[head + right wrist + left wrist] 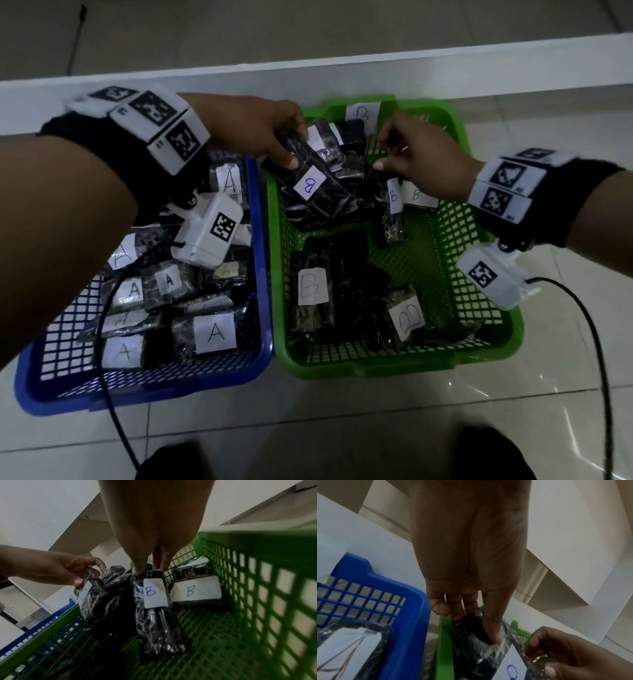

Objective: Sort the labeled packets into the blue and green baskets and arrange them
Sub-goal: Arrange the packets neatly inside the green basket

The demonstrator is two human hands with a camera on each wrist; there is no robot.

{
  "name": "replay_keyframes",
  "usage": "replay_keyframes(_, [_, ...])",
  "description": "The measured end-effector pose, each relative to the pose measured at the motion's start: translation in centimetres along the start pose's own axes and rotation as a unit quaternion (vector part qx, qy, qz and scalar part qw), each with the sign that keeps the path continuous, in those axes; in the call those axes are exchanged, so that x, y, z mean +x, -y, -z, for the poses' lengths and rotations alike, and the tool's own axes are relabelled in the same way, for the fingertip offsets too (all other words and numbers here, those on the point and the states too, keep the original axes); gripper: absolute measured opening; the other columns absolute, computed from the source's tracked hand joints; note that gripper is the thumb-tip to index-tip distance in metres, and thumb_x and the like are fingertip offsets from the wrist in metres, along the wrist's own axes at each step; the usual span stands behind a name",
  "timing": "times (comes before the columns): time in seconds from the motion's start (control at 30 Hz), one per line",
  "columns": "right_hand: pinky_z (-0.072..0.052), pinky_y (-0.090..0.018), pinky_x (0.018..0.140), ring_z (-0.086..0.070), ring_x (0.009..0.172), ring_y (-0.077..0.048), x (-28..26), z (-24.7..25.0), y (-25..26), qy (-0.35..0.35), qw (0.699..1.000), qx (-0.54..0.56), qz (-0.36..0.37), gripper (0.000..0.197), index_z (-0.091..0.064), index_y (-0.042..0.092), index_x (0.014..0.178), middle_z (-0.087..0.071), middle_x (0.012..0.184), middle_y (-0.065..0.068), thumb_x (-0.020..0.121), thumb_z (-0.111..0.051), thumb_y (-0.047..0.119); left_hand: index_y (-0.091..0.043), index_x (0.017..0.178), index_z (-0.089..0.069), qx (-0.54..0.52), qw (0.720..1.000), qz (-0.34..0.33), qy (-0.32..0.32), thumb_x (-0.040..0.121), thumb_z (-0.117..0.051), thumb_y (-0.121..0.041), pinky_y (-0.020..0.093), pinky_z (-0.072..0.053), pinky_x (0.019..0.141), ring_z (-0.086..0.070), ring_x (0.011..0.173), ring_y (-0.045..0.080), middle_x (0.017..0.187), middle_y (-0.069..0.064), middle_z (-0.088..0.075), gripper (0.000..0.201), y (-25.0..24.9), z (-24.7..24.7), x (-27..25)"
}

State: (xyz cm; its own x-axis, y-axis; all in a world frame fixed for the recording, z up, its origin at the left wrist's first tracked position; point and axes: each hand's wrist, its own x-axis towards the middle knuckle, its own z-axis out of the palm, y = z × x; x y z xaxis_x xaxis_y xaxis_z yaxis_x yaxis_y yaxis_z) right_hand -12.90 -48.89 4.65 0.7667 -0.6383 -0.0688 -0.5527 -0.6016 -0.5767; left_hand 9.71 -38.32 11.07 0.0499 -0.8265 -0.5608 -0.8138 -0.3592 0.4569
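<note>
Sorting looks done, A packets [215, 333] in the blue basket [144, 394], arranging remains: left hand [260, 130] and right hand [421, 164] each pinch a B packet [310, 185] in the green basket [404, 368].

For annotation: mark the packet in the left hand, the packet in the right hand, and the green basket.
Left hand's packet [310, 185], head view, white B label.
Right hand's packet [151, 592], right wrist view, white B label.
Green basket [363, 368], head view, near rim.

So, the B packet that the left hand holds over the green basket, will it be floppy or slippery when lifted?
Probably somewhat floppy: the B packet is a crinkled clear wrapper around dark contents, and the left hand pinches it by one end. The glossy film may slip. It seems light, since thumb and fingers alone hold it above the green basket.
</note>
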Motion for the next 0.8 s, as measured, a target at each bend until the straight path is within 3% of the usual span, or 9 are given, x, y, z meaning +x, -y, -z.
replay_keyframes(0.07, [-0.049,-0.035,0.084,-0.057,0.097,-0.021,-0.9,0.0,-0.7,-0.009,1.000,0.010,0.002,0.033,-0.055,0.009,0.109,-0.060,0.108,-0.007,0.082,-0.070,0.020,-0.032,0.125,-0.042,-0.018,1.000,0.003,0.011,0.081,-0.071,-0.022,0.046,-0.044,0.099,-0.063,0.101,0.026,0.109,0.003,-0.067,0.053,0.0,0.0,0.1])
replay_keyframes(0.13, [-0.049,-0.034,0.087,-0.058,0.102,-0.022,-1.6,0.2,-1.3,-0.005,1.000,0.005,0.002,0.034,-0.057,0.010,0.112,-0.062,0.111,-0.007,0.082,-0.070,0.022,-0.036,0.133,-0.035,-0.021,0.999,0.011,0.023,0.081,-0.071,-0.021,0.045,-0.044,0.099,-0.064,0.100,0.024,0.110,0.002,-0.068,0.064,0.0,0.1,0.3])
replay_keyframes(0.27, [-0.045,-0.038,0.094,-0.054,0.110,-0.026,-2.4,0.2,-2.3,0.048,0.995,-0.085,0.025,0.052,-0.054,0.008,0.124,-0.060,0.120,-0.011,0.078,-0.074,0.021,-0.037,0.135,-0.036,-0.022,0.999,0.022,0.030,0.082,-0.070,-0.019,0.042,-0.042,0.101,-0.064,0.102,0.023,0.109,0.001,-0.068,0.065,-0.1,0.2,0.5])
replay_keyframes(0.4, [-0.046,-0.036,0.083,-0.056,0.098,-0.025,-2.2,-0.3,-2.4,0.056,0.995,-0.079,0.001,0.048,-0.057,0.007,0.117,-0.062,0.103,-0.008,0.074,-0.077,0.018,-0.035,0.134,-0.037,-0.033,0.998,0.027,0.035,0.082,-0.070,-0.017,0.044,-0.044,0.100,-0.064,0.102,0.026,0.108,0.003,-0.068,0.064,-0.2,0.1,0.6])
replay_keyframes(0.57, [-0.035,-0.026,0.065,-0.052,0.084,-0.020,-1.4,0.9,-1.8,0.097,0.994,-0.015,-0.042,0.038,-0.050,0.008,0.107,-0.056,0.093,-0.003,0.078,-0.074,0.015,-0.034,0.134,-0.036,-0.044,0.998,0.026,0.036,0.082,-0.069,-0.015,0.043,-0.047,0.097,-0.064,0.101,0.027,0.106,0.004,-0.067,0.065,-0.2,0.0,0.6])
replay_keyframes(0.7, [-0.044,-0.029,0.072,-0.053,0.080,-0.018,0.3,1.2,-1.6,0.085,0.994,0.051,-0.052,0.034,-0.050,0.018,0.102,-0.055,0.090,-0.006,0.078,-0.072,0.005,-0.032,0.137,-0.034,-0.050,0.998,0.024,0.038,0.083,-0.069,-0.014,0.038,-0.048,0.092,-0.063,0.100,0.026,0.108,0.005,-0.066,0.066,-0.1,0.0,0.6])
replay_keyframes(0.8, [-0.050,-0.036,0.079,-0.054,0.081,-0.019,1.7,1.0,-1.7,0.064,0.993,0.060,-0.078,0.036,-0.055,0.015,0.106,-0.055,0.090,-0.006,0.077,-0.073,0.005,-0.032,0.137,-0.033,-0.047,0.998,0.024,0.037,0.083,-0.069,-0.015,0.036,-0.048,0.092,-0.063,0.101,0.025,0.110,0.005,-0.066,0.067,-0.1,-0.1,0.6])
